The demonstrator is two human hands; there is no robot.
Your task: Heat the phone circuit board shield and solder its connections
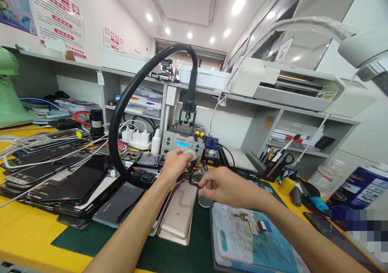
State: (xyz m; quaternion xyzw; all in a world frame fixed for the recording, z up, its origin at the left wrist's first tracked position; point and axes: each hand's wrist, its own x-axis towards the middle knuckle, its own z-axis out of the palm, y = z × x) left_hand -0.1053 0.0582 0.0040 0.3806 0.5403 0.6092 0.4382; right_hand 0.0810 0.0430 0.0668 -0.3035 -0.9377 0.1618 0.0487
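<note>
My left hand (175, 164) is closed in front of the hot-air station, with a small pale green rounded piece (189, 155) at its fingertips. What kind of thing that is cannot be made out. My right hand (222, 187) pinches a thin dark tool (194, 183), apparently tweezers, most of it hidden. Beyond the fingers lies a green circuit board (198, 173). Below the hands rest gold phones (178, 212), stacked on a dark green mat (197, 252). A small round lidded tin (205, 200) sits under my right fingers.
A hot-air gun (192, 85) stands in its holder on the station (172, 142), its thick black hose (114, 123) looping left and passing behind my left forearm. Stacked phone parts (75, 180) fill the left. A blue-white box (230, 240) lies under my right forearm.
</note>
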